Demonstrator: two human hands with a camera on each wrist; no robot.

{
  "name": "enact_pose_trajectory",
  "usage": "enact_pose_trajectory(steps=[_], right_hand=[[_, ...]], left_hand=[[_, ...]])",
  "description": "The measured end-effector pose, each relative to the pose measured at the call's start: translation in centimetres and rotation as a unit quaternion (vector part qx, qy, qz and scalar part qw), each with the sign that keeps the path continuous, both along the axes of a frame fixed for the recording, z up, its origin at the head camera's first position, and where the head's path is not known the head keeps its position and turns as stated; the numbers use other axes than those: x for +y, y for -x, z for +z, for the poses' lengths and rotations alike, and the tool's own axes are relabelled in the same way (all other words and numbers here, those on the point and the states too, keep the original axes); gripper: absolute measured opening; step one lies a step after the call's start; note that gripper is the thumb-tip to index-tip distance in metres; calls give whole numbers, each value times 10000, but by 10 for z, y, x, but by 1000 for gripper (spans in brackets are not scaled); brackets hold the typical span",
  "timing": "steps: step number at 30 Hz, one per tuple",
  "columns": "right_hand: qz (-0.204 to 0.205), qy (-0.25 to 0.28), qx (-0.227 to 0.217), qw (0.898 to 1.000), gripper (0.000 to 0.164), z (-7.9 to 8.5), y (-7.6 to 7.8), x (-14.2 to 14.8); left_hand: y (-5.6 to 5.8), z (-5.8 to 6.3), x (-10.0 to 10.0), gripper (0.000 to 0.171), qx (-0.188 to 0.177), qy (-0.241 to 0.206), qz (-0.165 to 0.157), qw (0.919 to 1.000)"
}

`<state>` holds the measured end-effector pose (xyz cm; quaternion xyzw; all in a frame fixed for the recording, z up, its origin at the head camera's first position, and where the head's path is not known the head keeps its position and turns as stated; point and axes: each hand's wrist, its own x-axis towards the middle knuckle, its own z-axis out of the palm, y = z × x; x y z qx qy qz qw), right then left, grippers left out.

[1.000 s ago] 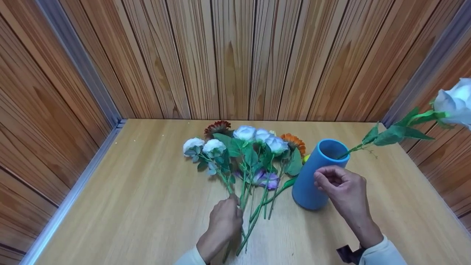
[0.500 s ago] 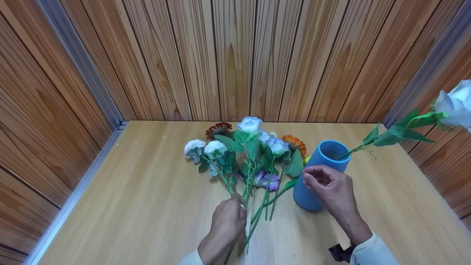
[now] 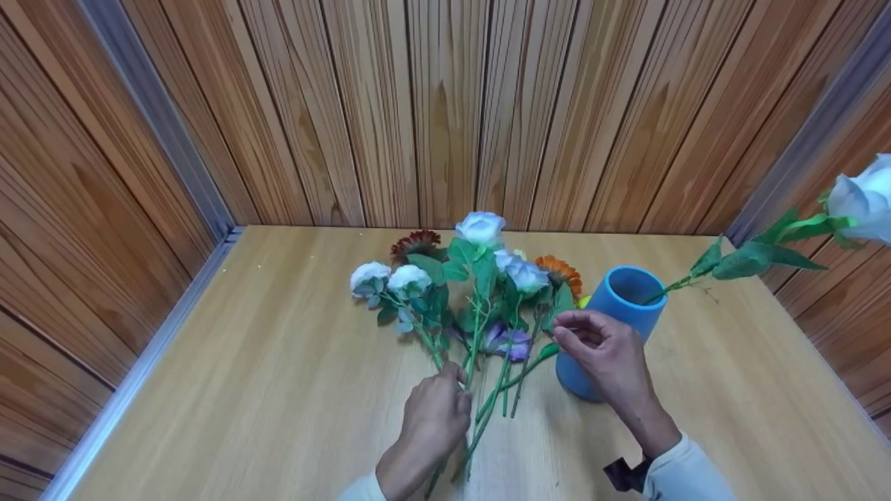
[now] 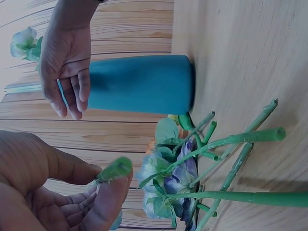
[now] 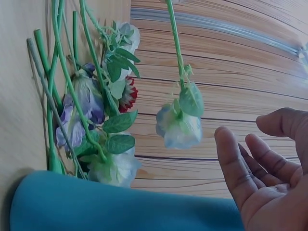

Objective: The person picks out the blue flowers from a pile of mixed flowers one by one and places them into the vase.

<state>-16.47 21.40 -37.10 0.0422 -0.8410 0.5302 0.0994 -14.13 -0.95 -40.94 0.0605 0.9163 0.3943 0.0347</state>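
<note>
My left hand (image 3: pixel 431 417) pinches the green stem (image 4: pixel 115 169) of a pale blue-white rose (image 3: pixel 480 228) between thumb and finger. In the right wrist view this rose (image 5: pixel 179 126) is raised off the table, apart from the other flowers. In front of the blue vase (image 3: pixel 647 319) hovers my right hand (image 3: pixel 609 362), its fingers loosely bent and nothing between them. One white rose (image 3: pixel 863 198) leans out of the vase to the right, its bloom cut by the frame edge. The lower stem in my left hand is partly hidden in the head view.
On the table lie several flowers: white blooms (image 3: pixel 409 280), a dark red flower (image 3: pixel 415 243), an orange flower (image 3: pixel 560 275), a purple flower (image 3: pixel 508 341) and a pale blue rose (image 3: pixel 525 275). Their stems (image 3: pixel 493 403) cross toward me. A wooden wall (image 3: pixel 445 111) stands behind.
The rose in my left hand has risen away from the pile and its bloom has shifted slightly right. My right hand has moved left across the front of the vase.
</note>
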Motion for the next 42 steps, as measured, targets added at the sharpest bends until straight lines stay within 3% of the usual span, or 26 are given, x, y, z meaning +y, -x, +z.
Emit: enact_pose_trajectory(steps=[5, 13, 22, 31, 42], right_hand=[[33, 73, -109, 9999, 37, 1, 2, -7], [148, 357, -273, 9989, 38, 1, 6, -15], [358, 656, -384, 9965, 39, 0, 14, -18], [485, 873, -382, 9943, 36, -1, 21, -21], [662, 1047, -417, 9914, 38, -3, 25, -26]], left_hand=[[-1, 0, 0, 12, 54, -103, 33, 9999], [-4, 2, -1, 10, 471, -238, -58, 9986], [-5, 3, -1, 11, 462, -231, -242, 9984], [-4, 7, 2, 12, 143, -332, -239, 9991], [-7, 8, 2, 12, 520, -305, -375, 9975]])
